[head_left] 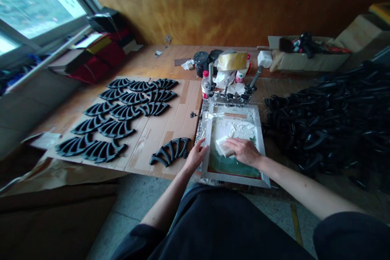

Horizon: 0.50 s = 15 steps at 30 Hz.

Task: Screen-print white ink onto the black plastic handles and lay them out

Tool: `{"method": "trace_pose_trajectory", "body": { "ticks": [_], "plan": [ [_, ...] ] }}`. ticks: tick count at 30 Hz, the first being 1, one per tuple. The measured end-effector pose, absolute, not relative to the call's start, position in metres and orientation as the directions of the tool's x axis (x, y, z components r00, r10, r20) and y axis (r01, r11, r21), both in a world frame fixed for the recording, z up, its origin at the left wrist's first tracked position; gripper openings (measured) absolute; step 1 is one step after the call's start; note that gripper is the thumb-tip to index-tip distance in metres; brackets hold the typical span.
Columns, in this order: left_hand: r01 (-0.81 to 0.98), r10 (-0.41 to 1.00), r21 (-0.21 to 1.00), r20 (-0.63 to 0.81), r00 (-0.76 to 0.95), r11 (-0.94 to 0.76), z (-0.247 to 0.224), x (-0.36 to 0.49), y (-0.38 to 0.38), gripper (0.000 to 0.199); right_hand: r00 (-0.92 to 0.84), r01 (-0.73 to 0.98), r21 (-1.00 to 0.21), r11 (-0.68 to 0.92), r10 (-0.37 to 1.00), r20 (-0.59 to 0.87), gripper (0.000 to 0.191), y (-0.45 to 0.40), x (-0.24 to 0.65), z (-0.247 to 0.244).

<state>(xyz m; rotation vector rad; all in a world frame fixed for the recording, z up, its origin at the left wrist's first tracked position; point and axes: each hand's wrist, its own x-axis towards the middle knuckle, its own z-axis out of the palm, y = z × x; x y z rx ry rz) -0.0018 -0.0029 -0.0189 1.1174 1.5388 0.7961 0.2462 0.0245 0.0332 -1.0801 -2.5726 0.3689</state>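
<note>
In front of me lies a screen-printing frame [261, 130] with a pale metal border and a green mesh, tilted slightly on its base. My right hand [245, 152] presses a folded white cloth or paper pad [224, 146] onto the mesh, its fingers closed over the pad. White crumpled film or paper [243, 129] covers part of the mesh above it. My left hand [196, 155] is at the frame's left edge, with thumb and fingers closed about the border. Just left of that hand, one black curved, ribbed part [170, 151] lies on cardboard.
Rows of similar black ribbed parts [118, 120] lie on the cardboard sheet [146, 138] at left. A heap of black parts [307, 126] fills the right. Behind the frame stand clamp posts [256, 77], a red-capped bottle [205, 85], black tubs [201, 63] and an open carton [317, 61].
</note>
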Motion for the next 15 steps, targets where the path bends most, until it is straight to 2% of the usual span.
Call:
{"method": "trace_pose_trajectory", "body": {
  "ticks": [2, 5, 7, 11, 13, 15],
  "plan": [
    [0.245, 0.939, 0.908, -0.341, -0.033, 0.339, -0.02, -0.002, -0.003, 0.06, -0.694, 0.599, -0.381, 0.705, 0.694, 0.192, 0.043, 0.017, 0.249, 0.027],
    [0.222, 0.939, 0.916, -0.343, 0.0, 0.334, -0.018, -0.003, -0.004, 0.061, -0.656, 0.624, -0.445, 0.642, 0.74, 0.147, 0.03, 0.026, 0.249, 0.036],
    [0.193, 0.936, 0.921, -0.351, 0.037, 0.338, -0.01, -0.004, -0.004, 0.063, -0.549, 0.683, -0.469, 0.56, 0.817, 0.177, 0.029, 0.048, 0.243, 0.052],
    [0.107, 0.94, 0.942, -0.328, 0.096, 0.318, 0.027, -0.005, -0.005, 0.066, -0.347, 0.784, -0.436, 0.441, 0.895, 0.28, 0.053, 0.102, 0.245, 0.086],
    [0.058, 0.953, 0.957, -0.29, 0.086, 0.286, 0.054, -0.003, -0.004, 0.058, -0.231, 0.812, -0.453, 0.367, 0.916, 0.328, 0.051, 0.122, 0.271, 0.096],
    [0.003, 0.974, 0.975, -0.221, 0.046, 0.221, 0.081, 0.001, 0.001, 0.051, -0.06, 0.801, -0.531, 0.276, 0.92, 0.387, 0.04, 0.132, 0.311, 0.095]
  ]
}}
